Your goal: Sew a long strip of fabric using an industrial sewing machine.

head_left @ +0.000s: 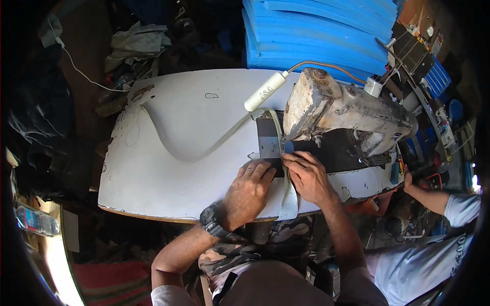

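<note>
A long pale fabric strip (289, 200) runs under the needle area of a worn, paint-chipped sewing machine (347, 104). Its far part curls leftward across the white tabletop, and its near end hangs at the table's front edge. My right hand (308, 177) is closed, its fingertips pinching the strip just in front of the needle area. Beside the strip, my left hand (248, 190) lies on the machine's bed plate (269, 146) with its fingers laid down and nothing visible in them. A black watch (212, 221) is on my left wrist. The needle itself is hidden.
A white lamp (266, 92) on a bendable neck reaches over the table (153, 178). Behind stands a stack of blue foam sheets (316, 35). At the right, another person's hand (408, 179) touches the table edge. A plastic bottle (38, 221) lies at far left.
</note>
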The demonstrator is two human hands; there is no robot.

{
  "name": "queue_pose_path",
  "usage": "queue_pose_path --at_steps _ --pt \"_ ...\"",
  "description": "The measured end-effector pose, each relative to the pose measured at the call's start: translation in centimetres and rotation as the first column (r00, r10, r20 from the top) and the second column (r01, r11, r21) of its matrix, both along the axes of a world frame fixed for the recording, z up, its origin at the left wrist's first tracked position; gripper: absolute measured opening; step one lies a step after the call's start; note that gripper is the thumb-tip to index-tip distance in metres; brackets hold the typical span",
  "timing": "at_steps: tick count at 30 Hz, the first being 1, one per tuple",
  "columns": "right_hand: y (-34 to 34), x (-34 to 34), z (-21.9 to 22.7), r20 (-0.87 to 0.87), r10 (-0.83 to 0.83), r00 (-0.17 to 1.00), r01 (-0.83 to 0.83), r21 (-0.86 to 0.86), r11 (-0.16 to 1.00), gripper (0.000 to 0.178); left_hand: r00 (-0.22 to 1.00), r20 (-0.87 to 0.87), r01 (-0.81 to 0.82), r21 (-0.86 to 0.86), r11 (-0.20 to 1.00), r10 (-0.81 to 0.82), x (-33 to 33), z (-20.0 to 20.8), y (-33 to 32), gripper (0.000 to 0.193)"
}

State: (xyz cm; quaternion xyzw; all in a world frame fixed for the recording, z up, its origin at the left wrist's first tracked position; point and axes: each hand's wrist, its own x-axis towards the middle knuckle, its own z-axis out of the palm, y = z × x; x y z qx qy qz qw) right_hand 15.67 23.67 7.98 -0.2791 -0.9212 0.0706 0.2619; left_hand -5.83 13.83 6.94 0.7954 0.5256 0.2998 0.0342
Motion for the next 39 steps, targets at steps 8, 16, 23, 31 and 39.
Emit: queue_pose_path --at_steps 8,16,23,31,39 --pt "0.8 -0.2 -0.4 -0.015 -0.008 1.000 0.008 -0.014 1.000 0.035 0.870 0.492 0.052 -0.016 0.998 -0.038 3.5 -0.3 -11.2 0.036" --pt "0.9 0.5 -1.3 -0.031 -0.010 0.999 0.010 -0.006 1.000 0.039 0.836 0.525 0.048 -0.365 0.930 0.163 4.2 -6.5 -11.6 0.045" --pt "-8.7 3.4 -1.2 -0.417 -0.213 0.883 0.209 -0.056 0.976 0.016 0.749 0.598 0.172 -0.590 0.789 0.284 6.1 -4.9 -10.4 0.037" --pt "-18.9 4.1 -6.1 -0.500 -0.728 0.469 -0.379 -0.859 0.345 0.032 0.181 0.860 0.545 -0.492 0.679 0.478 5.7 -4.9 -13.1 0.044" --pt "-21.6 3.9 -4.1 -0.469 -0.647 0.601 -0.012 -0.814 0.580 0.042 -0.193 0.877 0.563 -0.268 0.782 0.439 10.4 -5.8 -10.1 0.051"
